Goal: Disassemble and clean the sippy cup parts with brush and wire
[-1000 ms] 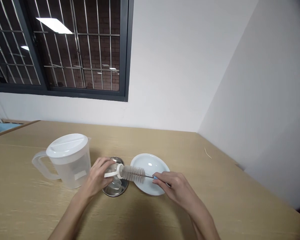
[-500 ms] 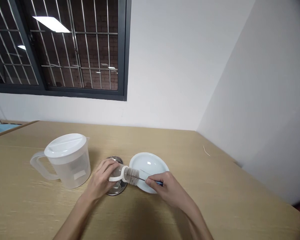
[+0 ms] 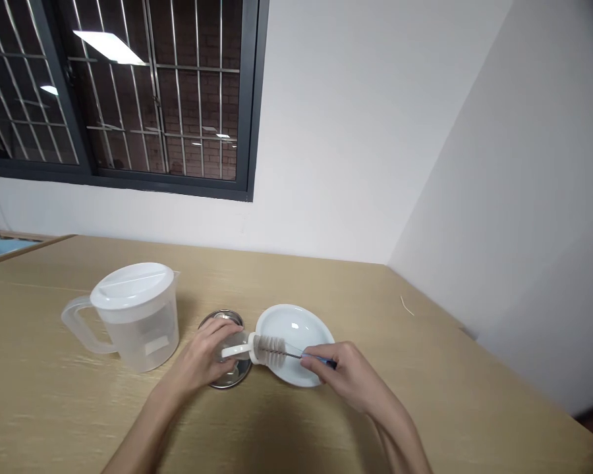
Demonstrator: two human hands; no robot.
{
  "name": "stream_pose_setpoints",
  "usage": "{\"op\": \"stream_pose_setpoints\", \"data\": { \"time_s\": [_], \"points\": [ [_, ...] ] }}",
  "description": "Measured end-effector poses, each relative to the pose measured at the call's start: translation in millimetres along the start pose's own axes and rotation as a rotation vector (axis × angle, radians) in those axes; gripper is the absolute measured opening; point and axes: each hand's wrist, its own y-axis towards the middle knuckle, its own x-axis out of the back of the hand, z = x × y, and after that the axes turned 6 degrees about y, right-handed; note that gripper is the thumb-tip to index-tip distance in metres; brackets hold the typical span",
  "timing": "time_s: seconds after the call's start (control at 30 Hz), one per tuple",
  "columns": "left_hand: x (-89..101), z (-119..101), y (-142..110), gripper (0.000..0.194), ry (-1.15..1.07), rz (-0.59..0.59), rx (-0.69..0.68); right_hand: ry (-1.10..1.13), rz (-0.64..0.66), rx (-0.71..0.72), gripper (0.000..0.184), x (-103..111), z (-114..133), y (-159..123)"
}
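My left hand (image 3: 208,350) is wrapped around a clear bottle (image 3: 236,342) with a white collar and a white loop at its mouth. The bottle lies tilted on its side in the air, its mouth facing right. My right hand (image 3: 343,368) pinches the blue handle of a bottle brush (image 3: 271,351). The brush's pale bristles sit at the bottle's mouth, mostly outside it, and any tip inside is hidden. Below the bottle is a round metal dish (image 3: 234,376), partly covered by my left hand. A white bowl (image 3: 296,322) stands behind and under the brush.
At the left stands a translucent pitcher (image 3: 141,319) with a white lid, its handle facing left. A thin pale strip (image 3: 406,305) lies on the wooden table (image 3: 464,395) at the right. Behind are a white wall and a barred window (image 3: 178,99).
My right hand and the brush have shifted slightly right. The bottle has moved a little right too and its loop has turned more toward me. The view has shifted slightly.
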Motion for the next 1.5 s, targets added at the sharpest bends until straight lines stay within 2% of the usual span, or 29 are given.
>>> {"op": "stream_pose_setpoints", "data": {
  "time_s": [0.33, 0.43, 0.53, 0.73, 0.9, 1.17, 1.3, 1.5],
  "points": [
    [2.9, 5, -1, 0.054, -0.054, 0.037, 0.057, -0.203, -0.107, 0.202, 0.040, 5, -5, -6],
    [4.3, 6, -2, 0.054, -0.033, 0.027, 0.050, -0.209, -0.136, 0.224, 0.040, 4, -4, -6],
    [4.0, 4, -1, 0.055, 0.002, -0.038, -0.017, -0.156, -0.136, 0.151, 0.043, 3, -1, -6],
    [2.3, -6, -1, 0.046, 0.088, -0.208, -0.137, 0.065, -0.021, -0.050, 0.048, 3, 6, -6],
    [-2.4, -11, -1, 0.045, 0.109, -0.282, -0.165, 0.102, 0.007, -0.083, 0.046, -2, 6, -3],
    [-0.1, 3, -1, 0.048, 0.088, -0.179, -0.073, -0.011, -0.072, -0.039, 0.042, -12, 8, 3],
    [3.9, 7, 0, 0.051, 0.049, -0.093, -0.026, -0.042, -0.083, -0.015, 0.041, -7, 4, 1],
    [3.3, 7, 1, 0.051, 0.019, -0.027, -0.015, -0.036, -0.035, -0.005, 0.043, 3, -3, -2]
  ]
}}
